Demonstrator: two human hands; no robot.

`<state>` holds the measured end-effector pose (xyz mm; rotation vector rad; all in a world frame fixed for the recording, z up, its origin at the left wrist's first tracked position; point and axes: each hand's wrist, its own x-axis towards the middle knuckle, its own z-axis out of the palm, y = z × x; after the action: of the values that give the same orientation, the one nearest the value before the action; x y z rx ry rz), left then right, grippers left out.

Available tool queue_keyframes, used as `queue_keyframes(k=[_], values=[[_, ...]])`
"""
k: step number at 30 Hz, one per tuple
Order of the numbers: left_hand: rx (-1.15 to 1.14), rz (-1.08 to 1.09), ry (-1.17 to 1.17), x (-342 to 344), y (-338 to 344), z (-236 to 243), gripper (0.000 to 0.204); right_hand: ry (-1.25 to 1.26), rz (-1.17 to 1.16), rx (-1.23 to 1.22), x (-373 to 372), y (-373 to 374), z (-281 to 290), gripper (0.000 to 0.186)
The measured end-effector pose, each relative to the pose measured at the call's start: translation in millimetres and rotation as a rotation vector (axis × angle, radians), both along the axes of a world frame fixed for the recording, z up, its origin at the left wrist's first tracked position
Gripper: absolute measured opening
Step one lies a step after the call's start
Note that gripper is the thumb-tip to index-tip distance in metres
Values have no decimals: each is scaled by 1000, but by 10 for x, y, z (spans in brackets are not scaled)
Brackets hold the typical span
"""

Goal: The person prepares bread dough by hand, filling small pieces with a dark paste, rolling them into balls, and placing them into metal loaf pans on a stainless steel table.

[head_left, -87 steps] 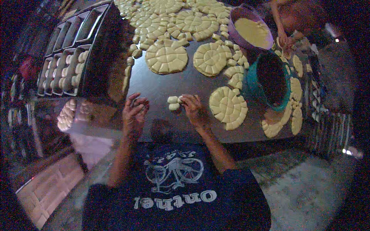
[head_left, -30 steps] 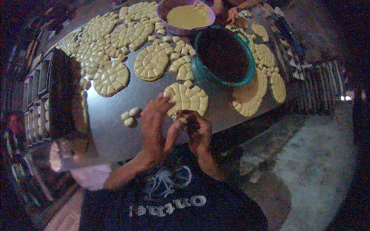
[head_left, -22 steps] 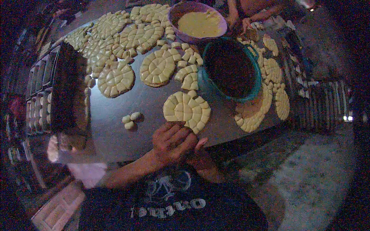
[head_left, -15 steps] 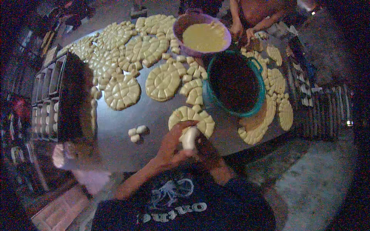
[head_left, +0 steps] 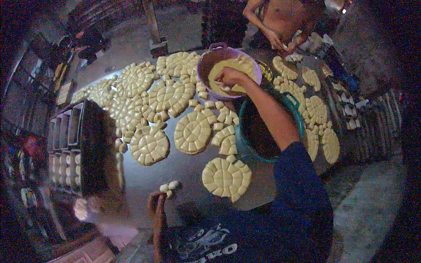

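My right hand [head_left: 229, 77] reaches into the purple bowl [head_left: 205, 83] of pale yellow mixture [head_left: 240, 70], fingers bent down round something I cannot make out. My left hand [head_left: 157, 201] is low at the table's near edge, just below three small white dough balls [head_left: 170, 186]; its fingers are seen edge-on, so their grip is unclear. To its right lies a round flat dough [head_left: 226, 177] scored into segments. My right forearm crosses a teal tub [head_left: 251, 131] with a dark inside.
Many scored dough discs [head_left: 131, 79] and pieces cover the back of the metal table [head_left: 144, 186]. A dark rack of tins [head_left: 66, 144], some holding dough, stands at the left. Across the table, a shirtless co-worker [head_left: 280, 19] has both hands together around a small pale piece [head_left: 285, 45].
My hands, together around a pale piece over the near disc, have parted: the right into the purple bowl, the left leftward to the dough balls. The view shows more beyond the table.
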<state>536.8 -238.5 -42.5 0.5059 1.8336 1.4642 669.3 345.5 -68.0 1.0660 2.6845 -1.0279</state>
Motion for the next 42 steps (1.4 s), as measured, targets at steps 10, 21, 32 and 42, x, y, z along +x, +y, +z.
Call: queue_keyframes(k=[10,21,32,42], values=[[36,144,-48,-132,-134,-198,10,-225,4,-118,-282,-122,113,29],[21,33,17,-23,45,146,14,92,129,-158,19,-377,407,40],[412,-122,-788,257,509,513,39,884,-57,-1197,-52,-3411,895,76],[334,-121,-612,195,-11,305,29,1070,-277,-1302,-42,-4503,516,66]])
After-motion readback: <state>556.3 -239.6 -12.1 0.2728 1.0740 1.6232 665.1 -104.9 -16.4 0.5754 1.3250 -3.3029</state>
